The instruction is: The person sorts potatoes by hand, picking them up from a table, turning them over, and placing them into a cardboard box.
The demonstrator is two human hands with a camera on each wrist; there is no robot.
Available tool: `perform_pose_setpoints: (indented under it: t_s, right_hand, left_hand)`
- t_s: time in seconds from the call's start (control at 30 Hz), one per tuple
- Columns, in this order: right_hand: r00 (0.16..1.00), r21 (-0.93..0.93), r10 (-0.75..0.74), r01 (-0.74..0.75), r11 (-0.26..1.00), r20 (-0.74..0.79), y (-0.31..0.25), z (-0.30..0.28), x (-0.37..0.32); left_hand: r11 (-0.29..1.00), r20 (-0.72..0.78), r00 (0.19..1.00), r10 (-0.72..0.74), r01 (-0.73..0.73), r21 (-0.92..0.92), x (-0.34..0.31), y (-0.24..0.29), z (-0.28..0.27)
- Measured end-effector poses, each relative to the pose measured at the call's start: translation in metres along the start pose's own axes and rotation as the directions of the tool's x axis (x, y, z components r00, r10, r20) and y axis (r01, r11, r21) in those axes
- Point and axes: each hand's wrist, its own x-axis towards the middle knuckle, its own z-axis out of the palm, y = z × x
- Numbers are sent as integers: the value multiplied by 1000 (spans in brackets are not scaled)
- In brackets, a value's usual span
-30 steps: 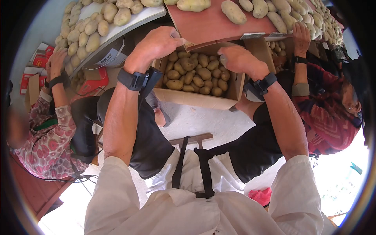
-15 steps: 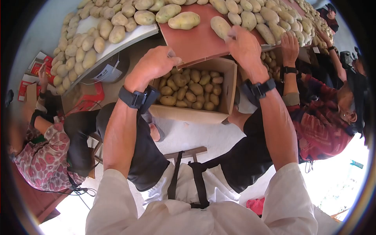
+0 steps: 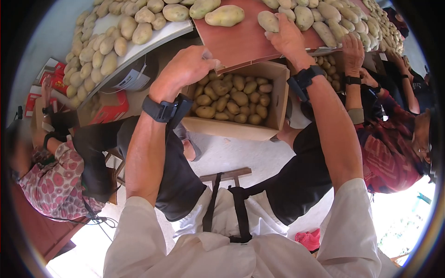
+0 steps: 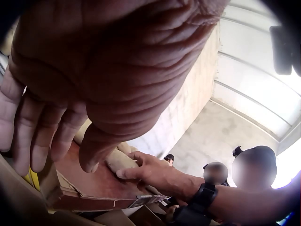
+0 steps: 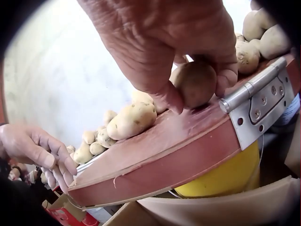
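Observation:
My right hand [image 3: 288, 41] is at the red tabletop [image 3: 232, 44]. Its thumb and fingers pinch a tan potato [image 5: 195, 84] low over the surface, as the right wrist view shows. By the table's near corner is my left hand [image 3: 187, 67], with nothing in it; its fingers hang fairly straight in the left wrist view. Another long potato [image 3: 225, 15] lies on the red top between the two hands. Below them stands an open cardboard box [image 3: 232, 127], with many potatoes [image 3: 238, 98] in it.
Potatoes [image 3: 106, 45] cover much of the white table [image 3: 162, 28] at left, and more are heaped at the right. A metal hinge [image 5: 263, 96] sits on the red table's edge. People sit close on both sides, one in a patterned sleeve [image 3: 60, 185].
My right hand has gone from over the box's right end up to the tabletop and now grips a potato there. The left hand stays near the table's corner.

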Motion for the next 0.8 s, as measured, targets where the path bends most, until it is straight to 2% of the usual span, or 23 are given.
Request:
perform_pose_setpoints:
  t_s: [0.13,0.2,0.23,0.3,0.33,0.4,0.43,0.5,0.53,0.6,0.63,0.7,0.73,0.8]
  right_hand:
    - [999,48,-31,30,998,27,1,-2,-7]
    - [988,112,-150,144,983,42,-4,-3,-16]
    - [988,112,-149,143,983,44,-7,-5,-20]
    - [958,215,-241,205,955,156,-14,-14,-31]
    - [959,213,-238,203,956,155,-21,-23,-39]
    - [923,275,-241,158,948,301,-31,-39,-52]
    - [924,275,-238,155,949,300,-28,-41,-55]
    - [840,398,-363,196,896,404,-25,-48,-60]
    - [840,398,-361,194,897,405,-24,-53,-63]
    - [714,426,-269,-46,903,646,-24,-65,-71]
    - [714,427,-269,-46,903,647,-20,-63,-75]
    - [616,384,-229,-132,914,754,-12,-55,-82]
    - [615,386,-231,-131,913,754,-11,-50,-85]
    - [513,194,-111,-111,975,851,-11,-43,-90]
  left_hand:
    - [1000,-5,1000,-2,2,6,1,-3,2]
    - [1000,-28,1000,5,-5,0,3,-4,5]
    - [1000,-26,1000,4,-4,-1,4,-4,6]
    - [1000,-21,1000,4,-4,8,6,-2,10]
    - [1000,-20,1000,7,-7,9,6,-1,12]
    - [999,-56,998,35,-35,5,7,0,17]
    - [999,-54,998,39,-38,6,8,0,18]
    - [999,-65,997,46,-45,22,9,0,19]
    - [999,-63,997,46,-45,21,11,1,20]
    - [999,-54,998,32,-32,15,11,2,19]
    - [999,-54,998,31,-30,15,11,3,18]
    - [999,-25,999,37,-37,9,10,4,16]
    - [999,-26,999,34,-34,10,10,5,15]
    - [999,-21,999,46,-45,26,11,5,15]
